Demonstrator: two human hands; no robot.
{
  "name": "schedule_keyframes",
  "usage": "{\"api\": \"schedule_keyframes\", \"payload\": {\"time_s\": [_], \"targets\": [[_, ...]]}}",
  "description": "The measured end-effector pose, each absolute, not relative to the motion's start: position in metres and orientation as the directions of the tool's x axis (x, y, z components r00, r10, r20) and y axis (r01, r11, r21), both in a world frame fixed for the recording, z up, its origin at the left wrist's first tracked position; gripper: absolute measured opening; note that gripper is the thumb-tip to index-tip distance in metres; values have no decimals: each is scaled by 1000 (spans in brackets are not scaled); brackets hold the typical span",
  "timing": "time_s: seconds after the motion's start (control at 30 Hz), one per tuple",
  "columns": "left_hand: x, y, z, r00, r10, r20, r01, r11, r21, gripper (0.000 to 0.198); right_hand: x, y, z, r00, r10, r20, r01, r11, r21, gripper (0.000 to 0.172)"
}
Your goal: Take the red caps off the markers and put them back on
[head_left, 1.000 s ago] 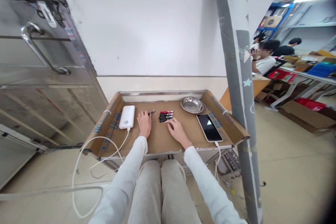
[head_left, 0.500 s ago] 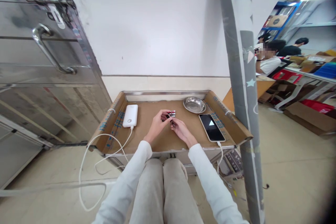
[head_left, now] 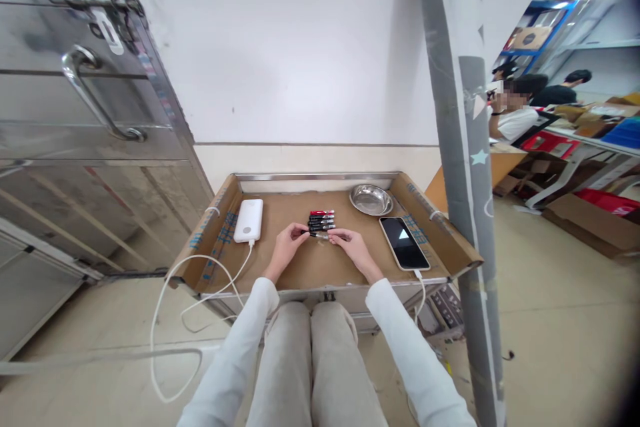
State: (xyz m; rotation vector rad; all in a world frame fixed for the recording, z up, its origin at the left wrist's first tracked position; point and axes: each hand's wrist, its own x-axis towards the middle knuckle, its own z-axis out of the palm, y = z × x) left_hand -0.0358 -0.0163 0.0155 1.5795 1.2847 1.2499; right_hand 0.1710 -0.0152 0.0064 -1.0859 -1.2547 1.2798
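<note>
A short marker pen (head_left: pixel 320 235) with a black end and a pale barrel lies crosswise between my hands, low over the cardboard. My left hand (head_left: pixel 287 249) is closed, pinching its black end. At the pale end, the fingertips of my right hand (head_left: pixel 353 248) are pinched together on it. Just beyond it, several similar pens lie side by side in a stack of rows: a red pen (head_left: pixel 322 212) is farthest away, and black pens (head_left: pixel 321 221) lie nearer to me.
The cardboard-lined tray table (head_left: pixel 280 273) has raised sides. A white power bank (head_left: pixel 249 220) with a cable lies left. At the right are a round metal dish (head_left: pixel 371 200) and a plugged-in phone (head_left: pixel 404 243). A wrapped pole (head_left: pixel 467 167) stands close by. Other people sit farther back.
My hands have moved apart and slightly toward me, with the pen now stretched sideways between them. The row of pens behind, partly hidden before, is now uncovered.
</note>
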Motion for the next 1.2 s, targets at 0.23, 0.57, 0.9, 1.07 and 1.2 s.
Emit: {"api": "schedule_keyframes", "payload": {"time_s": [0.23,0.57,0.9,1.07,1.2], "targets": [[-21,-18,10,123,937,327,487,-344,803,10,175,-17,5,-52,981,185,99,189,-977,24],[-16,-41,17,437,825,359,503,-555,663,17,163,-27,10,-215,883,417,336,468,-817,21],[-17,-34,6,377,865,331,522,-493,696,20,177,-35,0,-200,871,448,630,465,-623,14],[-16,-25,2,303,873,381,534,-487,691,23,172,-26,-2,-209,866,454,652,469,-596,15],[-14,-18,5,271,899,344,510,-437,741,12,164,-22,4,-197,861,469,692,461,-555,17]]}}
